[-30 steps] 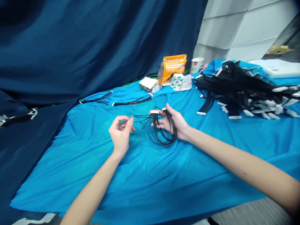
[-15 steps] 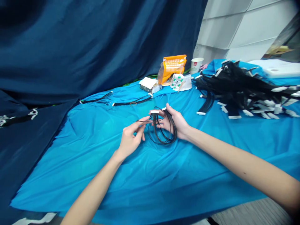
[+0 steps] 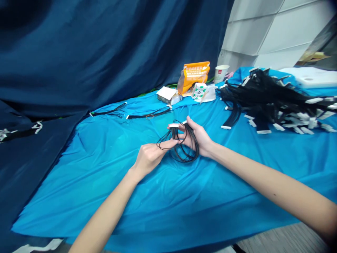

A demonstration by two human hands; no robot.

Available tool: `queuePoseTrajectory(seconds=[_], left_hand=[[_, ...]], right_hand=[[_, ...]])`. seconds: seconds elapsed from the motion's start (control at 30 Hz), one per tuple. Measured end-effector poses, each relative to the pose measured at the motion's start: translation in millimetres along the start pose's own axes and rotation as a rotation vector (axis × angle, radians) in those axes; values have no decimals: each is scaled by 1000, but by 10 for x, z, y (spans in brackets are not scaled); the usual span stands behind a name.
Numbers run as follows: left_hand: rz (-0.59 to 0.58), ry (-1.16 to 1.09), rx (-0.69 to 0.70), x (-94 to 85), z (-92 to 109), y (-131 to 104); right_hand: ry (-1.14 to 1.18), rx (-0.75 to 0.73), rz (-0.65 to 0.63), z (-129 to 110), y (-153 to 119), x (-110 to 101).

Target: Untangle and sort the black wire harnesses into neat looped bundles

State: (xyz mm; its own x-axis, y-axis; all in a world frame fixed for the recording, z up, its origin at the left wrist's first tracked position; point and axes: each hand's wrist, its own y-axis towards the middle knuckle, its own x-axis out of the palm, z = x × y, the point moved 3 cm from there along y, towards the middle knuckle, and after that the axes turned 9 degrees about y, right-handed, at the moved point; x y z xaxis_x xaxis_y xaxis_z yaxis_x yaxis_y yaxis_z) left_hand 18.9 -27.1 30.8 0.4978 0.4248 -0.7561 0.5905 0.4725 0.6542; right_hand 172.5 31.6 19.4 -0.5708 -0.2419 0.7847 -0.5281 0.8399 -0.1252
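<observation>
Both hands meet over the middle of the blue table cover (image 3: 163, 203), working one coiled black wire bundle (image 3: 184, 147). From the left, the left hand (image 3: 149, 158) reaches in with thumb and fingers pinched on a loop of the thin wires at the bundle's near-left side. Just to its right, the right hand (image 3: 198, 138) is closed around the coil, gripping it near the white connector (image 3: 173, 125) at its top; the loops hang down across the palm and sit just above the cover.

Farther back on the cover, two straight wire harnesses lie side by side: one at the far left (image 3: 109, 112), the second (image 3: 149, 114) just right of it. Behind them stand a small white box (image 3: 168, 95), one orange bag (image 3: 193, 76), one green-and-white carton (image 3: 199, 91) and one paper cup (image 3: 220, 73). At the far right, a big heap of black wires with white connectors (image 3: 271, 98), too many to count, spreads over the cover.
</observation>
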Motion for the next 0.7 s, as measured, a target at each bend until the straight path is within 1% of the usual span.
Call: queuePoseTrajectory(seconds=[0.13, 0.27, 0.43, 0.63, 0.7], left_hand=[[-9, 13, 58, -43, 50, 40], [16, 66, 42, -55, 54, 31], [89, 91, -3, -76, 59, 39], [112, 82, -29, -118, 78, 69], [125, 86, -36, -122, 82, 66]], right_hand=[[1, 13, -2, 6, 9, -13], [-3, 10, -15, -3, 2, -1], [16, -3, -7, -6, 0, 8], [2, -13, 16, -7, 6, -2], [-11, -15, 2, -11, 4, 4]])
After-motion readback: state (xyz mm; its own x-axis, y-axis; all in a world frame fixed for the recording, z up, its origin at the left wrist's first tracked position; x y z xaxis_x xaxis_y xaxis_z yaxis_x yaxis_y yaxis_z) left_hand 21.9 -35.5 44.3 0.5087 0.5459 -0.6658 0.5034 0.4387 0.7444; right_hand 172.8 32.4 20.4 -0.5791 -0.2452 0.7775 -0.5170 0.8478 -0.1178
